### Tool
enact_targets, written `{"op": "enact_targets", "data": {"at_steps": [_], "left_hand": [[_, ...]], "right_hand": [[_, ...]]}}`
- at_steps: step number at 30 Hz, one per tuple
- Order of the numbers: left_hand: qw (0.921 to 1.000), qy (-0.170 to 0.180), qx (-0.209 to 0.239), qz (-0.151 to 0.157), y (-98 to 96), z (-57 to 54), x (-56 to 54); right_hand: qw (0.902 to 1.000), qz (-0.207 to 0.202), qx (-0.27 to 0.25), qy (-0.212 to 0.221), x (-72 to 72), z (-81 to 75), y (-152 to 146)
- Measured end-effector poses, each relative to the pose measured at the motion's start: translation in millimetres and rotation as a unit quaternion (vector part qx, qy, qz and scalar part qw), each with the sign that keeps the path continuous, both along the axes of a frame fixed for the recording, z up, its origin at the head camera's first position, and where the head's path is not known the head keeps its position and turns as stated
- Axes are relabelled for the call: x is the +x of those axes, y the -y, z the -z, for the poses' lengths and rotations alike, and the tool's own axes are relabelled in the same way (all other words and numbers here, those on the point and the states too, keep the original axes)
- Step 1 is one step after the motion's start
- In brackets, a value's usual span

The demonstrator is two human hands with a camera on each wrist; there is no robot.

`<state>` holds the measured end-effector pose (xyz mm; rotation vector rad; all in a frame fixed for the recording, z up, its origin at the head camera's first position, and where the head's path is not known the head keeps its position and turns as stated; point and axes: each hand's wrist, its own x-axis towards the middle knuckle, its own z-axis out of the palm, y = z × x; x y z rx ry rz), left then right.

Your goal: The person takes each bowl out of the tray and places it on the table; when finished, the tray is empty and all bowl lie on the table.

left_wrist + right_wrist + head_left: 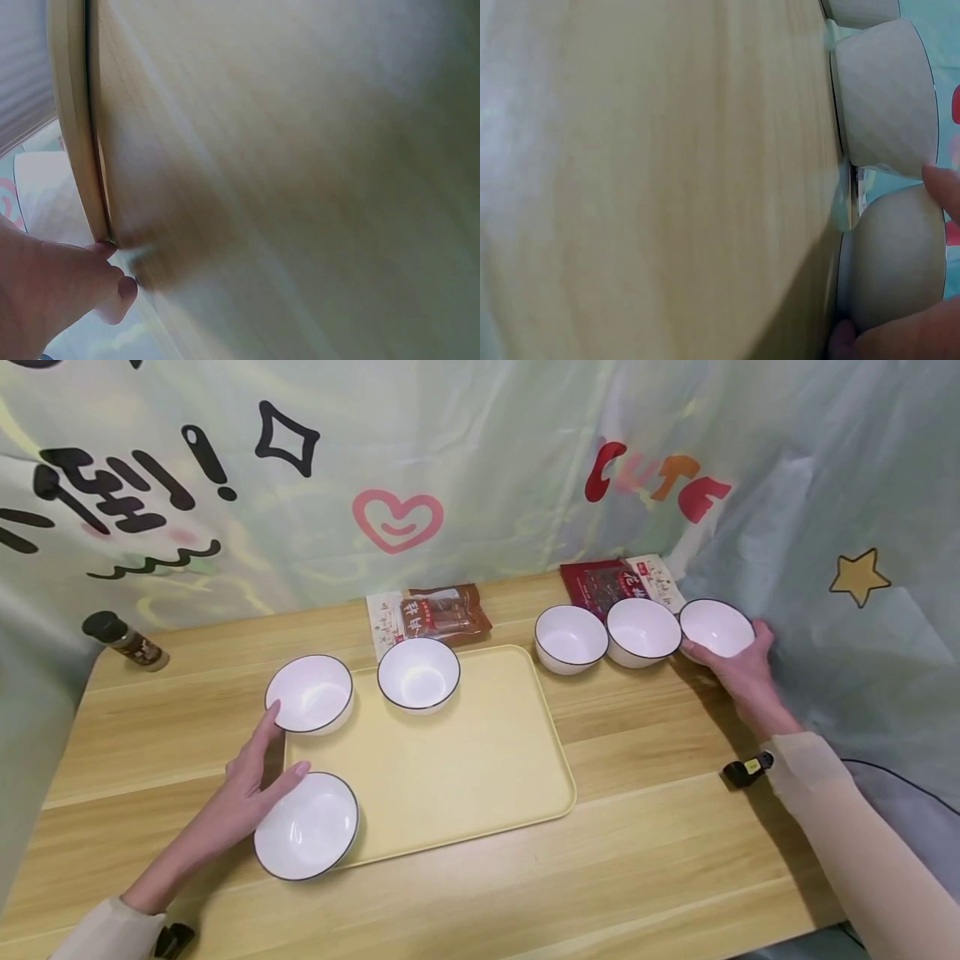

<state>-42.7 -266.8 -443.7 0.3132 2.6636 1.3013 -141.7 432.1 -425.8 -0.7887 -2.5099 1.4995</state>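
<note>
My right hand (pixel 746 672) grips a white dark-rimmed bowl (pixel 716 627) at the right end of a row, thumb on its near left side and fingers round the right. Two similar bowls, one in the middle (pixel 643 631) and one at the left (pixel 572 637), complete that row. My left hand (pixel 243 785) reaches the left edge of a yellow tray (pixel 465 760), thumb and forefinger spread. Its forefinger is by the upper left bowl (pixel 309 693), its thumb by the lower left bowl (pixel 307 827). Another bowl (pixel 418 675) sits on the tray's back edge.
Behind the tray lies a brown spice packet (pixel 442 614); a dark red packet (pixel 603 585) lies behind the right row. A black-capped shaker bottle (pixel 126 642) lies at the back left. A printed cloth (pixel 487 468) hangs along the back and sides.
</note>
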Motion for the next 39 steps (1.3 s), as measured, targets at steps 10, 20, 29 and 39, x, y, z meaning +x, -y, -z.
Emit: {"op": "enact_targets", "data": {"at_steps": [10,20,29,39], "left_hand": [[1.0000,-0.003,-0.002,-0.004,1.1,0.3,0.9],[1.0000,0.000,-0.004,-0.006,2.5,1.6,2.4],[1.0000,-0.005,-0.002,-0.004,2.6,0.4,2.2],[1.0000,-0.001,0.002,0.001,0.8,0.5,1.1]], "right_hand": [[0.9995,0.027,-0.015,0.010,2.8,0.4,6],[0.9985,0.027,-0.048,-0.005,3.2,-3.3,11],[0.9882,0.085,-0.113,-0.060,17.6,-15.0,25],[0.9873,0.081,-0.071,-0.117,35.9,-34.4,46]]}}
